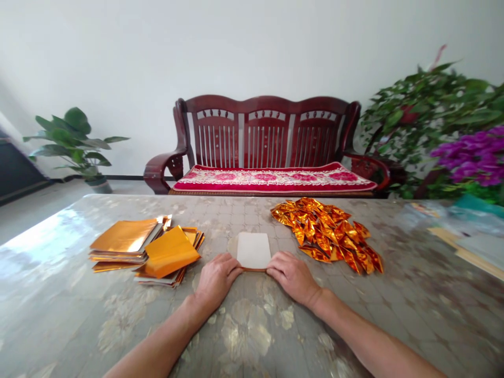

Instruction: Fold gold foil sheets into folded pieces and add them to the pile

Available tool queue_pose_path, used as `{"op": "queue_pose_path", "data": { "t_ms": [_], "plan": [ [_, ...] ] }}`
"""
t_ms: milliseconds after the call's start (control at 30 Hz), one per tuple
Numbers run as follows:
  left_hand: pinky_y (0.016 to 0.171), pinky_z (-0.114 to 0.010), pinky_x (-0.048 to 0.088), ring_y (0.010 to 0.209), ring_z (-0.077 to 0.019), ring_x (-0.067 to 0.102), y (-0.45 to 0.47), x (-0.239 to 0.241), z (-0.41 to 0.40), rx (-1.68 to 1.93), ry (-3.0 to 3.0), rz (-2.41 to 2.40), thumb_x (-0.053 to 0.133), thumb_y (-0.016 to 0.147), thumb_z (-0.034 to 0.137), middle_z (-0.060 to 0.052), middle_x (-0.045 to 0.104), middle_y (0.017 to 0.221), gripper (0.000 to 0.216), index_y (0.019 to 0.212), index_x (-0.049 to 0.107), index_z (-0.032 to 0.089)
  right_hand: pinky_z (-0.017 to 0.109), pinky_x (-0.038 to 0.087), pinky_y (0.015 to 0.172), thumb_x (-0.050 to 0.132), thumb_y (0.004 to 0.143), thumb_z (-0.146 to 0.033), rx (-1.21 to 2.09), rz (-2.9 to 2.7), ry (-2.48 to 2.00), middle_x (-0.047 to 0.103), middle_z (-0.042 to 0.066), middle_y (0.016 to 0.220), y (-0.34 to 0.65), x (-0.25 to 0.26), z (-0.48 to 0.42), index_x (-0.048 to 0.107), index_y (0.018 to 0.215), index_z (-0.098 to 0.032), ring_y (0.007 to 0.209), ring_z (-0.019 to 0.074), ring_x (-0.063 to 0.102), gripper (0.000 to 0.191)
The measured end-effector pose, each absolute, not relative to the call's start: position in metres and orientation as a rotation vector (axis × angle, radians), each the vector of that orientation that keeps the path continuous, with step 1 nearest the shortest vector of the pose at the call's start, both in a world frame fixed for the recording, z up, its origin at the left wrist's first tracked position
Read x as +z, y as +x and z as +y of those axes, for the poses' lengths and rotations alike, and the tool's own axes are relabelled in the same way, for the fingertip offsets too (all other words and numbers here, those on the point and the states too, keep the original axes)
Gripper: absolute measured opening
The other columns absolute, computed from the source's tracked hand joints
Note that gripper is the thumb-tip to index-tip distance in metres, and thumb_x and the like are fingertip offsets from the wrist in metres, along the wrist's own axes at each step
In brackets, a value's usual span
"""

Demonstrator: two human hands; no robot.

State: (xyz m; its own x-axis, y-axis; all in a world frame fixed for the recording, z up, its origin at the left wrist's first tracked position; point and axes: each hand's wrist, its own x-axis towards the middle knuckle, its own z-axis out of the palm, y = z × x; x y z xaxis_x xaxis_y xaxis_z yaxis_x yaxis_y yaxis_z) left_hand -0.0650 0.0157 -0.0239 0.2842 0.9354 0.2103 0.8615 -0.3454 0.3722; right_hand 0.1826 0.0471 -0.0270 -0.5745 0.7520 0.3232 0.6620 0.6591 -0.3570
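— Where is the white card to be found?

— It is laid flat on the marbled tabletop, directly in front of the wearer, and a thin strip of gold foil is seen along its lower edge.

— And how are the hands placed?

— The left hand is set at the card's lower left corner, and the right hand at its lower right corner. The fingers of both hands are held closed together and are pressed against that edge — whether the card is actually gripped cannot be told, as the fingertips are partly hidden.

— What is laid out around them?

— A stack of flat gold foil sheets is placed near the left hand, and a loose pile of folded gold foil pieces is spread just beside the right hand. Beyond the table, a dark red wooden bench with a red cushion is seen.
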Motion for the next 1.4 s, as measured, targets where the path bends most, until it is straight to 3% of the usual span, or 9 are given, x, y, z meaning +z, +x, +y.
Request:
{"op": "queue_pose_path", "data": {
  "t_ms": [200, 500, 667, 833, 1200, 1400],
  "plan": [
    [0.077, -0.024, 0.042, 0.090, -0.0181, 0.063, -0.062, -0.025, 0.024, 0.637, 2.268, 1.713, 0.059, 0.093, 0.027, -0.002, 0.068, 0.087, 0.018, 0.084, 0.073, 0.023, 0.025, 0.037, 0.065, 0.058, 0.095, -0.032, 0.408, -2.388, -1.359, 0.066, 0.000, 0.082, 0.181, -0.019, 0.056, 0.072, 0.079, -0.024, 0.076, 0.0145, 0.062, 0.022],
    [0.069, -0.023, 0.038, 0.081, -0.0163, 0.063, -0.060, -0.014, 0.029, 0.512, 2.130, 1.760, 0.062, 0.088, 0.030, -0.001, 0.069, 0.082, 0.017, 0.076, 0.070, 0.021, 0.024, 0.040, 0.074, 0.058, 0.094, -0.027, 0.309, -2.278, -1.359, 0.068, 0.000, 0.085, 0.183, -0.030, 0.043, 0.075, 0.091, -0.029, 0.087, 0.0168, 0.063, 0.017],
    [0.062, -0.024, 0.033, 0.076, -0.0164, 0.063, -0.060, -0.007, 0.030, 0.386, 2.126, 1.783, 0.060, 0.087, 0.033, -0.001, 0.071, 0.081, 0.018, 0.075, 0.069, 0.021, 0.023, 0.039, 0.073, 0.060, 0.092, -0.025, 0.267, -2.276, -1.338, 0.067, -0.001, 0.083, 0.184, -0.025, 0.041, 0.072, 0.085, -0.026, 0.084, 0.0152, 0.063, 0.014],
    [0.057, -0.025, 0.028, 0.068, -0.0156, 0.062, -0.063, -0.001, 0.034, 0.317, 2.074, 1.796, 0.060, 0.084, 0.035, -0.001, 0.071, 0.074, 0.022, 0.070, 0.069, 0.021, 0.024, 0.036, 0.071, 0.054, 0.097, -0.030, 0.250, -2.294, -1.344, 0.065, -0.001, 0.079, 0.182, -0.022, 0.041, 0.069, 0.077, -0.023, 0.080, 0.0141, 0.061, 0.026],
    [0.058, -0.023, 0.029, 0.069, -0.0135, 0.062, -0.061, -0.007, 0.032, 0.457, 1.928, 1.856, 0.064, 0.082, 0.035, 0.001, 0.071, 0.074, 0.019, 0.072, 0.071, 0.021, 0.024, 0.034, 0.066, 0.059, 0.091, -0.030, 0.425, -2.186, -1.445, 0.066, -0.002, 0.076, 0.175, -0.024, 0.049, 0.065, 0.070, -0.022, 0.075, 0.0139, 0.060, 0.023],
    [0.063, -0.022, 0.033, 0.075, -0.0139, 0.063, -0.062, -0.016, 0.032, 0.564, 1.932, 1.871, 0.063, 0.085, 0.033, 0.001, 0.071, 0.079, 0.018, 0.073, 0.071, 0.022, 0.026, 0.030, 0.062, 0.059, 0.090, -0.028, 0.325, -2.208, -1.496, 0.067, -0.001, 0.073, 0.171, -0.026, 0.053, 0.062, 0.066, -0.021, 0.070, 0.0147, 0.059, 0.025]
  ]
}}
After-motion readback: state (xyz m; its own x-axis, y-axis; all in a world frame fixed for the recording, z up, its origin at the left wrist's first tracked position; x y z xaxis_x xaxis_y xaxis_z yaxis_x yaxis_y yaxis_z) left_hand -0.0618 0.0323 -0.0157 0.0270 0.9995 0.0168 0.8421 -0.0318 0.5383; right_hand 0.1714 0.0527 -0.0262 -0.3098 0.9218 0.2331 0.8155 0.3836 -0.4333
